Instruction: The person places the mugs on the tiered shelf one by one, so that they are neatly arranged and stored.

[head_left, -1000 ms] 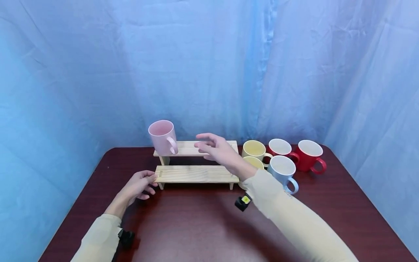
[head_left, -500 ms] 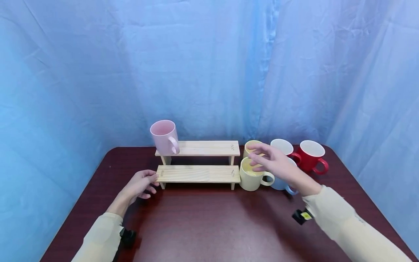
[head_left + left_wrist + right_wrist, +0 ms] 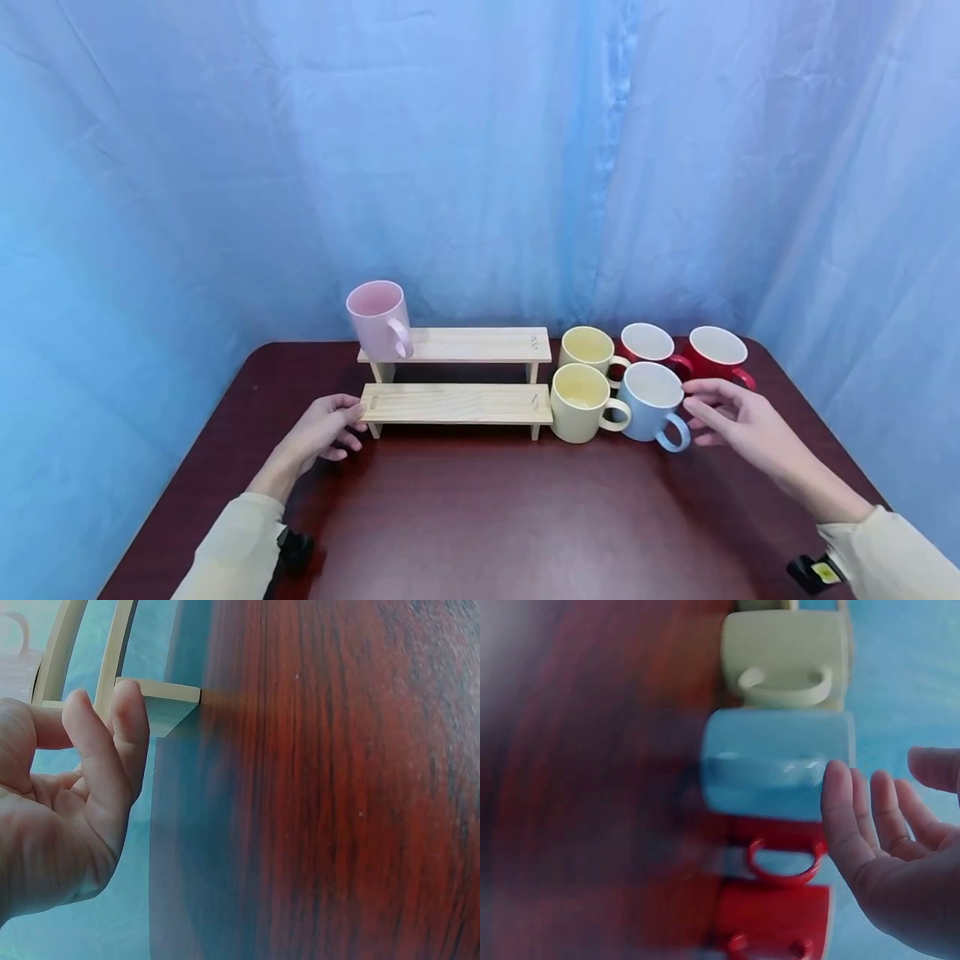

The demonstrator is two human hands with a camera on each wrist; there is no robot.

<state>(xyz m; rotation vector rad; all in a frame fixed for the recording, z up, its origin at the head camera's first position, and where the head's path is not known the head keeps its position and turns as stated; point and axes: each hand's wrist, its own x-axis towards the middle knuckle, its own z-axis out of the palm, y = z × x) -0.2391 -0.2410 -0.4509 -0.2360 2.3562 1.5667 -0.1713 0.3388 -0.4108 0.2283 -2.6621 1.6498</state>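
Observation:
A two-tier wooden shelf rack stands on the table with a pink mug at the left of its upper tier. My left hand pinches the left end of the lower tier between thumb and forefinger; in the left wrist view, other fingers partly hide the rack. At the right, my right hand is beside a light blue mug, its fingers spread and holding nothing. The fingertips are close to that mug's rim and handle; I cannot tell whether they touch.
Two pale yellow mugs stand against the rack's right side, one behind the other. Behind the blue mug are two red mugs with white insides, one at the back right. Blue curtains hang around the dark reddish table.
My right hand has moved right and down, from over the upper tier, past the yellow mugs, to beside the blue mug. My left hand has kept its place at the rack.

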